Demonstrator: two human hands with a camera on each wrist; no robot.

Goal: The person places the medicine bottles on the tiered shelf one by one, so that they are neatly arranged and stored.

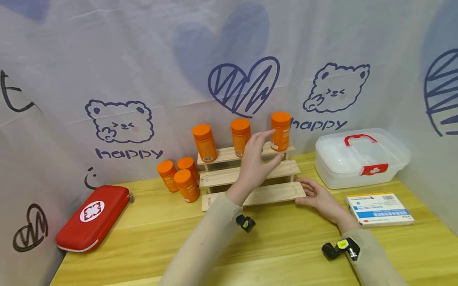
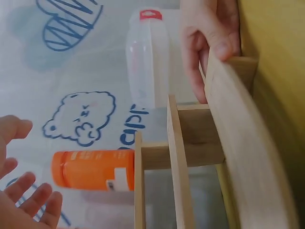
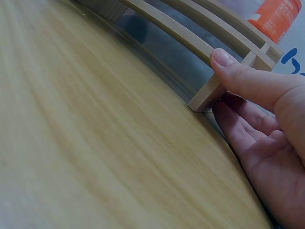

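Note:
A three-tier wooden rack [image 1: 250,176] stands on the table, with three orange bottles in a row along its top tier. The right-hand orange bottle [image 1: 280,132] is upright; it also appears in the left wrist view as an orange bottle [image 2: 93,170]. My left hand [image 1: 253,165] hovers in front of the rack near that bottle, fingers spread and holding nothing. It partly covers the middle bottle [image 1: 240,133]. At the rack's lower right end, my right hand [image 1: 319,200] grips the corner, thumb [image 3: 226,59] on the front edge and fingers around the end support.
Several orange bottles [image 1: 187,186] cluster left of the rack. Further left lies a red zip case [image 1: 94,218]. To the right stand a white first-aid box [image 1: 361,159] with a red handle and a flat medicine box [image 1: 380,209]. A printed cloth [image 1: 179,51] hangs behind.

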